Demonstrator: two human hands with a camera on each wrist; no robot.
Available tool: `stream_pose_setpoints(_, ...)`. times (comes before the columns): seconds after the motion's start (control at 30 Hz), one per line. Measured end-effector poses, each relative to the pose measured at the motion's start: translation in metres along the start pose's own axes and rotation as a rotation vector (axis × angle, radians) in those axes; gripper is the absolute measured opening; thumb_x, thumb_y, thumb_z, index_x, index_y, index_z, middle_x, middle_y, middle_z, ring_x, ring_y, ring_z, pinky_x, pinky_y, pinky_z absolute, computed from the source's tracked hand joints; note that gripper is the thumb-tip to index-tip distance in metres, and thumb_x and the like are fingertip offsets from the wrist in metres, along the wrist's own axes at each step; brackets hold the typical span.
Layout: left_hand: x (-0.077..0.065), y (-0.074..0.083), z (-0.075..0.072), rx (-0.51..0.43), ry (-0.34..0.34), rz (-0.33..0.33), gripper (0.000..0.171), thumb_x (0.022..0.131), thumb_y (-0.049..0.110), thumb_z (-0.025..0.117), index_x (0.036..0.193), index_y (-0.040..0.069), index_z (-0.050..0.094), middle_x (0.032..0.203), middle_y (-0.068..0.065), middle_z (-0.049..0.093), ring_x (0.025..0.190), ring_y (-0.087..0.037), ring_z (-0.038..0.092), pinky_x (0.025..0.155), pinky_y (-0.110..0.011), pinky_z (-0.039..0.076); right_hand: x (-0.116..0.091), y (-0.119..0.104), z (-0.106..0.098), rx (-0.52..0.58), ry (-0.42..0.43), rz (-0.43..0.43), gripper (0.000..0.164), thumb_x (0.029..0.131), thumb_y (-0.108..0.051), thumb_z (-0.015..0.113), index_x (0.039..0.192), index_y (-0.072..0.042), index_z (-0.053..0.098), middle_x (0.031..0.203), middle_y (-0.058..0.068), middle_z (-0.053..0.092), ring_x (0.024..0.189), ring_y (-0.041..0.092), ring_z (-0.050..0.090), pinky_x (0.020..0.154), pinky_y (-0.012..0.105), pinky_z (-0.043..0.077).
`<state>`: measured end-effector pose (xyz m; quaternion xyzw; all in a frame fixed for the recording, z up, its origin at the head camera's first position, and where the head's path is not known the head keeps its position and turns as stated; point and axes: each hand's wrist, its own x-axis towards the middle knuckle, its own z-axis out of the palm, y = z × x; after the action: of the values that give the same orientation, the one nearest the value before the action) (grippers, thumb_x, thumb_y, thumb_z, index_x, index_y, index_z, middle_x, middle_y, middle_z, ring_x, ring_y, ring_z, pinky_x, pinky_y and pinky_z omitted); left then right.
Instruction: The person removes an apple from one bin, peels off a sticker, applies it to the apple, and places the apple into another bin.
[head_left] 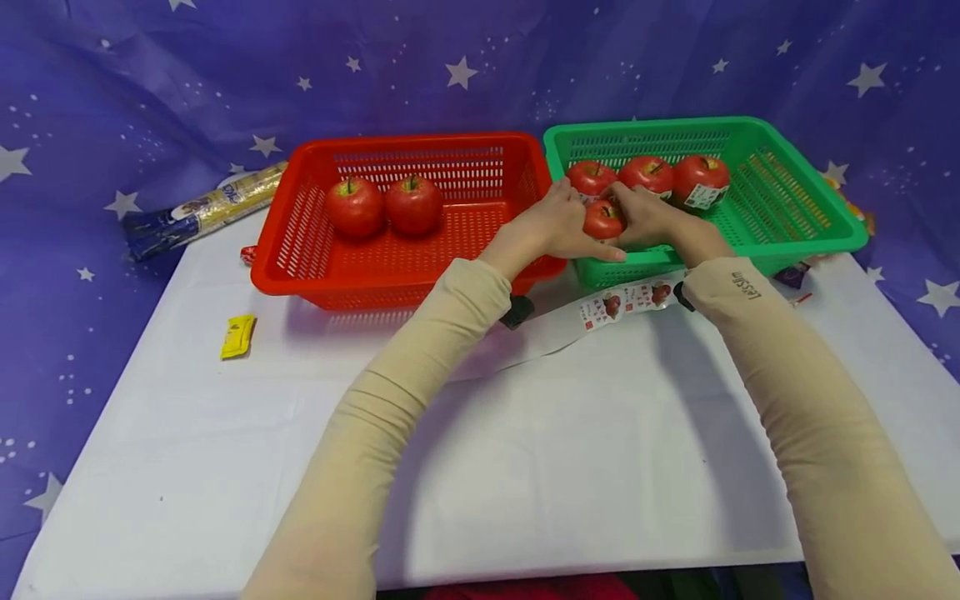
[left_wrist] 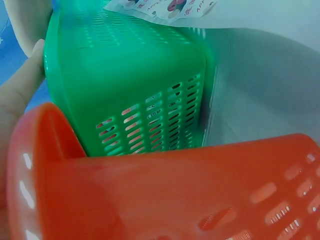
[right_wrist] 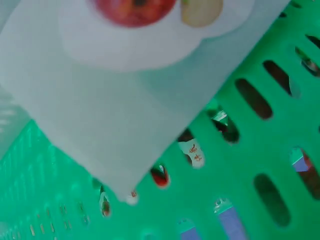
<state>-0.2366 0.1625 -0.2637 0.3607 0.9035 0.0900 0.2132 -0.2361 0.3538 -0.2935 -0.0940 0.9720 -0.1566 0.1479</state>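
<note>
Over the near left corner of the green basket (head_left: 795, 247), both hands hold a red apple (head_left: 602, 220) between them. My left hand (head_left: 558, 225) is at its left side, the thumb (left_wrist: 22, 82) stretched along the basket's near rim. From the right, my right hand (head_left: 647, 218) curls its fingers at the apple; the fingertips are partly hidden. Behind lie three more apples (head_left: 647, 175), with white labels visible on them. A strip of printed apple labels (head_left: 630, 302) hangs below the right wrist against the basket's front; its printed sheet (right_wrist: 125, 100) looms close in the right wrist view.
A red basket (head_left: 405, 292) with two apples (head_left: 414, 204) stands on the left, close to the green one. On the white table (head_left: 600, 467) lies a yellow packet (head_left: 237, 336). A long golden package (head_left: 217, 208) rests behind the red basket's left side.
</note>
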Motion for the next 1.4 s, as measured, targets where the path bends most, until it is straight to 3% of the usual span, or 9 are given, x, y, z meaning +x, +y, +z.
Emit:
stream_pose_setpoints(0.37, -0.001, -0.005, 0.003, -0.05, 0.034, 0.014, 0.112, 0.081, 0.075, 0.051, 0.155, 0.007, 0.002, 0.162, -0.01, -0.007, 0.15, -0.022, -0.009, 0.121, -0.035, 0.015, 0.0, -0.012, -0.011, -0.073, -0.145, 0.073, 0.092, 0.086, -0.032, 0.07, 0.154, -0.012, 0.012, 0.149, 0.029, 0.031, 0.132, 0.052, 0.031, 0.106, 0.068, 0.028)
stream_pose_setpoints(0.5, -0.012, -0.019, 0.002, -0.161, 0.078, 0.075, 0.105, 0.084, 0.068, 0.054, 0.155, 0.011, 0.004, 0.163, -0.005, -0.003, 0.151, -0.019, -0.005, 0.122, -0.035, 0.011, -0.003, -0.022, -0.022, -0.062, -0.089, 0.075, 0.099, 0.084, -0.031, 0.072, 0.154, -0.007, 0.007, 0.147, 0.032, 0.029, 0.131, 0.05, 0.031, 0.105, 0.066, 0.031)
stream_pose_setpoints(0.6, -0.041, -0.039, 0.001, -0.278, 0.185, 0.112, 0.102, 0.084, 0.064, 0.058, 0.156, 0.016, 0.003, 0.163, 0.003, -0.001, 0.151, -0.013, 0.001, 0.122, -0.033, 0.01, -0.006, -0.034, -0.031, -0.02, 0.025, 0.074, 0.099, 0.084, -0.033, 0.072, 0.154, -0.007, 0.007, 0.152, 0.034, 0.016, 0.138, 0.05, 0.02, 0.107, 0.068, 0.025)
stream_pose_setpoints(0.7, -0.086, -0.067, -0.002, -0.349, 0.313, 0.076, 0.104, 0.082, 0.063, 0.062, 0.155, 0.02, 0.001, 0.162, 0.009, 0.0, 0.15, -0.008, 0.002, 0.122, -0.032, 0.009, -0.006, -0.051, -0.041, 0.046, 0.126, 0.058, 0.099, 0.086, -0.038, 0.07, 0.156, -0.013, 0.004, 0.158, 0.028, -0.007, 0.145, 0.048, -0.004, 0.109, 0.071, 0.014)
stream_pose_setpoints(0.87, -0.163, -0.132, -0.01, -0.383, 0.454, -0.107, 0.11, 0.079, 0.059, 0.069, 0.155, 0.019, 0.001, 0.162, 0.007, -0.002, 0.15, -0.017, 0.001, 0.122, -0.044, 0.011, 0.005, -0.092, -0.053, 0.117, 0.163, -0.034, 0.099, 0.086, -0.042, 0.067, 0.156, -0.024, 0.0, 0.16, 0.017, -0.011, 0.148, 0.039, -0.004, 0.113, 0.068, 0.01)
stream_pose_setpoints(0.97, -0.195, -0.171, -0.011, -0.37, 0.422, -0.226, 0.114, 0.079, 0.058, 0.069, 0.155, 0.013, -0.002, 0.162, -0.004, -0.003, 0.15, -0.029, 0.001, 0.118, -0.056, 0.011, 0.016, -0.12, -0.057, 0.12, 0.144, -0.072, 0.097, 0.087, -0.044, 0.066, 0.155, -0.028, -0.001, 0.162, 0.012, -0.009, 0.149, 0.034, -0.002, 0.115, 0.064, 0.01)
stream_pose_setpoints(1.1, -0.217, -0.209, -0.008, -0.406, 0.366, -0.257, 0.105, 0.08, 0.049, 0.073, 0.154, 0.005, 0.012, 0.155, -0.022, 0.025, 0.14, -0.041, 0.027, 0.11, -0.062, 0.027, 0.039, -0.151, -0.059, 0.148, 0.129, -0.11, 0.096, 0.087, -0.046, 0.065, 0.155, -0.032, -0.002, 0.163, 0.005, -0.007, 0.15, 0.024, -0.003, 0.12, 0.054, 0.007)
stream_pose_setpoints(1.2, -0.222, -0.223, -0.004, -0.456, 0.348, -0.26, 0.094, 0.078, 0.043, 0.076, 0.15, 0.007, 0.026, 0.137, -0.021, 0.047, 0.124, -0.037, 0.044, 0.1, -0.061, 0.038, 0.062, -0.169, -0.054, 0.181, 0.117, -0.133, 0.097, 0.087, -0.045, 0.065, 0.155, -0.031, -0.002, 0.163, 0.002, -0.004, 0.15, 0.022, -0.004, 0.121, 0.048, 0.005)
stream_pose_setpoints(1.4, -0.216, -0.233, 0.0, -0.431, 0.229, -0.336, 0.11, 0.076, 0.048, 0.077, 0.152, -0.002, 0.015, 0.139, -0.025, 0.043, 0.123, -0.038, 0.042, 0.1, -0.058, 0.04, 0.102, -0.199, -0.034, 0.222, 0.035, -0.109, 0.097, 0.088, -0.043, 0.065, 0.154, -0.033, -0.006, 0.163, 0.002, -0.004, 0.15, 0.021, -0.007, 0.122, 0.045, 0.006)
